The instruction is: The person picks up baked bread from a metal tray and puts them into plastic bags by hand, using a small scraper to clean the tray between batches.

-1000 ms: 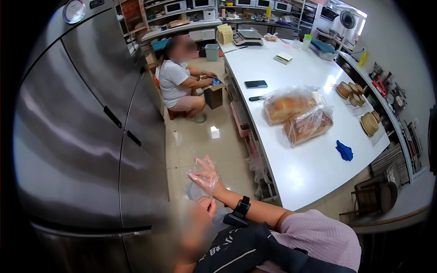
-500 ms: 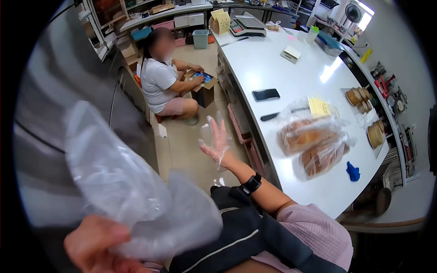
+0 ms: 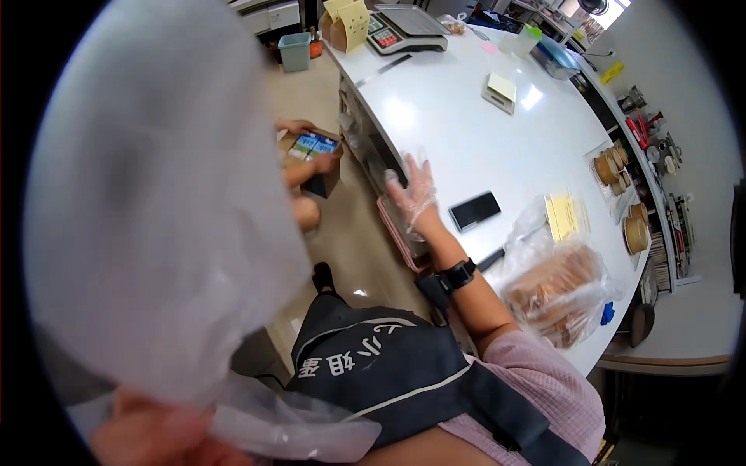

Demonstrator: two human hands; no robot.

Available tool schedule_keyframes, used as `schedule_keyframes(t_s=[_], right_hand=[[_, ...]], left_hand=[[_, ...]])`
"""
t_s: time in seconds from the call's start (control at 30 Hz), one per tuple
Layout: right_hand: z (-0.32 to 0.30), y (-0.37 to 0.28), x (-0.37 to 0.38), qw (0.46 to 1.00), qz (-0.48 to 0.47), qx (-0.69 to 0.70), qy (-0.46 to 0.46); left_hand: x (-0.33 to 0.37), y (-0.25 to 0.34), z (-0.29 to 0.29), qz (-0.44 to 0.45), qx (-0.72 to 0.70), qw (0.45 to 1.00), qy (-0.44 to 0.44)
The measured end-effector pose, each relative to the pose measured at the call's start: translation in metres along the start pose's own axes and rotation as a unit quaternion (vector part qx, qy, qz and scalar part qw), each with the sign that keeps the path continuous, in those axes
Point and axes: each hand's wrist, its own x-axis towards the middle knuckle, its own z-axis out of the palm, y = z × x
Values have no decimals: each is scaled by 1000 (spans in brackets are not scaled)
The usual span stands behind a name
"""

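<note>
A thin, translucent plastic bag [image 3: 171,210] fills much of the left of the view, close up and blurred. My left hand [image 3: 159,435], at the lower left, pinches its bottom part between bare fingers. On my right hand [image 3: 414,194] is a clear disposable glove; its fingers are spread and hold nothing, over the near left edge of the white table [image 3: 443,101]. Just right of that hand lies a black phone [image 3: 475,211]. A dark knife handle [image 3: 491,259] shows beside my right forearm, next to bagged bread loaves [image 3: 556,291] with a yellow card [image 3: 561,217].
Partly hidden behind the bag, another person's hands rest at an open cardboard box [image 3: 330,175] on the floor. A scale [image 3: 404,31] and paper bags [image 3: 347,23] stand at the table's far end. Round wooden-coloured containers [image 3: 610,167] line the right side, near a blue crumpled item [image 3: 608,313].
The plastic bag has risen and come closer, covering more of the left. My right hand has moved up and right to the table's edge. The view has turned toward the table.
</note>
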Motion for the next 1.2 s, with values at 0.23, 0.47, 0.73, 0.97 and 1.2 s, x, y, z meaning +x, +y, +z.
schedule_keyframes(t_s=[0.23, 0.47, 0.73, 0.97, 1.2], right_hand=[[-56, 87, 155, 981, 132, -85, 112], [-243, 230, 306, 896, 136, -309, 287], [-421, 345, 524, 560, 61, -774, 290], [-263, 548, 678, 878, 302, -243, 280], [-184, 624, 742, 831, 524, -178, 57]], left_hand=[[110, -249, 109, -141, -200, 968, -47], [174, -440, 260, -404, -340, 839, -128], [186, -647, 419, -409, -106, 855, -301], [238, -692, 504, -301, 48, 801, -516], [250, -685, 509, -310, 81, 728, -607]])
